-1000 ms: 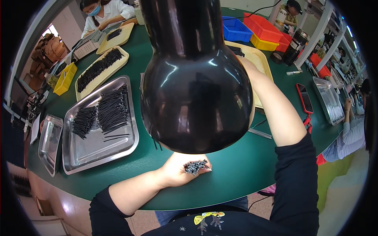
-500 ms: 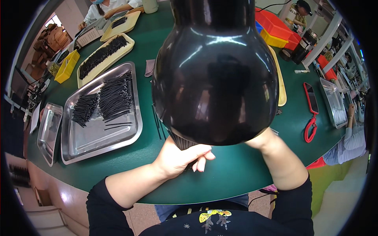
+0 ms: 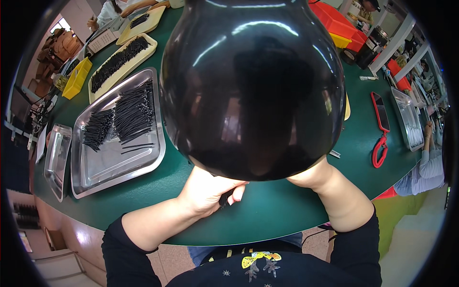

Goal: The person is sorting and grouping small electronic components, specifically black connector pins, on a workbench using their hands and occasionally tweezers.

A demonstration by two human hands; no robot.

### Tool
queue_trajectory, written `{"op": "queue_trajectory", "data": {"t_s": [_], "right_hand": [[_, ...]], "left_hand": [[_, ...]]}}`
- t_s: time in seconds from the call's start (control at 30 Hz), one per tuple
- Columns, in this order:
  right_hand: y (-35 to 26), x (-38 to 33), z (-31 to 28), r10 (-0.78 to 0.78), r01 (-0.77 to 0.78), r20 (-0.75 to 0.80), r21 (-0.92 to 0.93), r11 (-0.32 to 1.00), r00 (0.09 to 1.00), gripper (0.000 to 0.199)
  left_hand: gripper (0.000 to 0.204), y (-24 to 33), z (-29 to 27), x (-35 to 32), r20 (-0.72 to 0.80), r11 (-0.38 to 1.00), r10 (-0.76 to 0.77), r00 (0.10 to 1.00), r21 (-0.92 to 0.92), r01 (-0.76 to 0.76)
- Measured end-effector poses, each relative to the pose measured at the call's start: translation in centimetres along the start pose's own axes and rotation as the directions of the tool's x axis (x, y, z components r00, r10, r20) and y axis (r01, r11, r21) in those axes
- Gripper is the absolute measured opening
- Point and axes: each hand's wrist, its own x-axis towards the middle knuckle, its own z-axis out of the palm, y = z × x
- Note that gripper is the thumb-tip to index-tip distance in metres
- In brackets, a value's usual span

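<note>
A glossy black lamp shade fills the middle of the view and covers much of what lies beneath it. At its lower left edge my left hand is closed around a bundle of thin black wires; only a short dark end shows below the fingers. My right hand reaches under the shade from the right, its fingers hidden. To the left, a steel tray holds two heaps of short black wires, with a few loose ones beside them.
The green table carries a smaller steel tray, a cream tray of black pieces and a yellow bin at left. A red-cased phone with a red strap, a clear tray and red bins are at right. Co-workers sit farther off.
The lamp shade looks larger and lower in the view. Both hands are slightly farther under it, and the wire bundle in my left hand is now mostly covered.
</note>
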Motion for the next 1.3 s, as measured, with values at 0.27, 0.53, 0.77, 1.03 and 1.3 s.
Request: {"op": "queue_trajectory", "data": {"t_s": [0.27,0.53,0.77,1.03,1.3], "right_hand": [[0.0,-0.1,-0.2,-0.015,0.015,0.001,0.041,0.999,1.000,0.013],[-0.7,-0.1,0.1,0.037,-0.037,-0.011,0.049,0.998,0.999,0.011],[-1.0,0.5,-0.3,-0.117,0.115,0.057,0.034,0.993,0.991,0.013],[0.5,-0.5,0.0,0.087,-0.092,0.053,0.103,0.990,0.995,0.009],[0.8,-0.6,0.2,0.119,-0.131,0.062,0.240,0.962,0.991,0.006]], "left_hand": [[0.014,-0.2,-0.3,0.4,-0.065,0.993,0.095,0.993,0.072,-0.090],[0.011,-0.3,-0.9,0.4,-0.006,0.995,0.096,0.995,0.024,-0.096],[0.023,0.0,0.0,0.2,-0.115,0.986,0.054,0.992,0.163,-0.035],[0.006,-0.5,-1.1,0.6,-0.058,0.956,0.208,0.976,0.221,-0.191],[0.003,-0.5,-1.2,0.4,-0.057,0.913,0.261,0.964,0.339,-0.227]]}}
